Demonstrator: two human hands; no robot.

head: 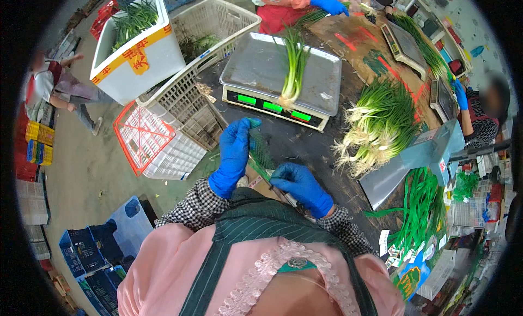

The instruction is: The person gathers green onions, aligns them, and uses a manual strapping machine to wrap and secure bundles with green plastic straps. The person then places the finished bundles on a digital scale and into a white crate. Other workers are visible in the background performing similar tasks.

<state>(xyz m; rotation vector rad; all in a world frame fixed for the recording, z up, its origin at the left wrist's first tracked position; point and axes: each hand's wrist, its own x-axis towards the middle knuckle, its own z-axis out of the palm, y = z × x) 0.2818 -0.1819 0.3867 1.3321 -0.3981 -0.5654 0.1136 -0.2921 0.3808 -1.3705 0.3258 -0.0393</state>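
Blue gloves cover both of my hands. My left hand (234,156) pinches the upper end of a green mesh net bag (261,152), which hangs spread between my hands. The lower end of the net is at the fingers of my right hand (303,188), which are curled closed on it. Just beyond my hands stands a digital scale (249,64) with a metal pan and lit green displays. A small bunch of green onions (295,68) lies across the pan, roots towards me. To the right, a large pile of green onions (382,123) lies on the dark table.
A slatted crate (186,105) and a white foam box (137,76) of greens stand left of the scale. A grey metal device (429,150) and green net bags (421,201) are at the right. Co-workers stand across and right of the table; another person walks at far left.
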